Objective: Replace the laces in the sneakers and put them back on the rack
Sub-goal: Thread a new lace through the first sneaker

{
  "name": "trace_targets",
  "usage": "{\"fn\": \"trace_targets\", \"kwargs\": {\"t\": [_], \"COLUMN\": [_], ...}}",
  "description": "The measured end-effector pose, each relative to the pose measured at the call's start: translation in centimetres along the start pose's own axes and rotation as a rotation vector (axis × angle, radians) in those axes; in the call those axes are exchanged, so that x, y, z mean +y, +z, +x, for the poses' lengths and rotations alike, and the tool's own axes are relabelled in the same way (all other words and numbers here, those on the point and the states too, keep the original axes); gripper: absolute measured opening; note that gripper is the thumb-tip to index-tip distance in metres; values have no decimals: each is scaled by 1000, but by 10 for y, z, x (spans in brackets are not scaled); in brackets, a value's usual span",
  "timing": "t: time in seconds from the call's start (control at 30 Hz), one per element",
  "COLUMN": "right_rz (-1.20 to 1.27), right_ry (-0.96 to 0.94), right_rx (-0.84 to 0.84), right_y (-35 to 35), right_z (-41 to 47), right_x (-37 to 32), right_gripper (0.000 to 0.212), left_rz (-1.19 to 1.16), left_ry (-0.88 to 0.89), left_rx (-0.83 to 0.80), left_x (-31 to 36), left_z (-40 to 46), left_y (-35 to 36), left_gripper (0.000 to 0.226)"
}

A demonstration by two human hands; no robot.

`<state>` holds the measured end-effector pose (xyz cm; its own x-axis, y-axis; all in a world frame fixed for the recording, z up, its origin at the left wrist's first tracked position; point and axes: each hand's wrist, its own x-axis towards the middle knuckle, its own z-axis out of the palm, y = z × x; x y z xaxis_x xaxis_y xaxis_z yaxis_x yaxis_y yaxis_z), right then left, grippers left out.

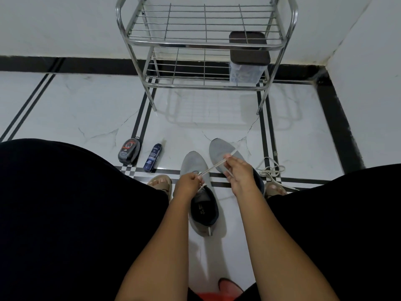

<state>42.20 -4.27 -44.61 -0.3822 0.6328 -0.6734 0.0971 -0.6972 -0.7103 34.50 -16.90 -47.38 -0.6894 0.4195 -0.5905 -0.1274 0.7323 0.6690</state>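
Observation:
Two grey sneakers lie on the white floor between my knees. Over the nearer sneaker (202, 213), my left hand (187, 185) pinches a pale lace (213, 167) at the eyelets. That lace runs taut up to my right hand (238, 170), which grips it above the second sneaker (221, 151). A loose pale lace (271, 169) lies in a heap on the floor to the right. The metal shoe rack (206, 42) stands ahead against the wall, with bare wire shelves.
A dark-lidded clear box (248, 59) sits on the rack's lower shelf at the right. A shoe polish container (128, 154) and a spray can (152, 157) stand on the floor at left. My sandalled feet (160, 184) flank the sneakers. An orange object (230, 286) lies near the bottom edge.

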Motion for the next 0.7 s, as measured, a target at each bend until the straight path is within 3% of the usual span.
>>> {"fn": "trace_targets", "kwargs": {"t": [0.2, 0.47, 0.6, 0.7], "right_rz": [4, -191, -395, -543], "right_ry": [-79, -218, -251, -268], "right_rx": [39, -11, -94, -206], "right_y": [-4, -6, 0, 6], "right_z": [2, 4, 4, 4], "right_x": [-9, -13, -11, -3], "right_gripper": [5, 7, 11, 11], "left_rz": [72, 91, 66, -134], "left_ry": [-159, -363, -37, 179], "left_rx": [115, 306, 477, 342], "left_x": [-22, -31, -16, -1], "left_z": [7, 6, 2, 5], "left_y": [6, 6, 12, 12], "left_gripper": [27, 27, 32, 29]}}
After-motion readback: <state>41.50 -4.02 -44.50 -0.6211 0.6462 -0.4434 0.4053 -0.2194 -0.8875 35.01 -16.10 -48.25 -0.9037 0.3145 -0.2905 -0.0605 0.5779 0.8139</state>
